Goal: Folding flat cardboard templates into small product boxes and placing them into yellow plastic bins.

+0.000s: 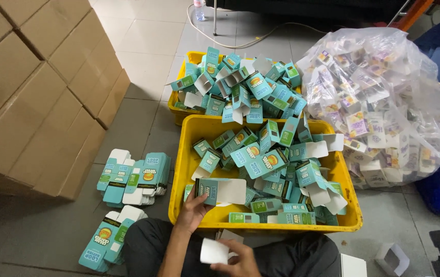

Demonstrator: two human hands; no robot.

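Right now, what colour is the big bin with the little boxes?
The bin is yellow, seen in the head view.

2 yellow crates [189, 154], 1 clear bag [384, 102]

the teal boxes [268, 164] are hiding the yellow crate's [189, 154] floor; the picture's bottom edge is cutting off the right hand [235, 261].

1. Light is even, soft and moderately bright, seemingly from overhead; the pale grey tiled floor [148, 41] is brightest at the top of the view.
2. Shadows are weak and diffuse; a dim patch lies under the stacked brown cardboard cartons [30, 97] at lower left.
3. The big clear plastic bag of small printed boxes [379, 102] shows white glare on its creases.
4. Focus is sharp at the centre; straight carton edges bow slightly outward from wide-angle distortion; corners are darker.
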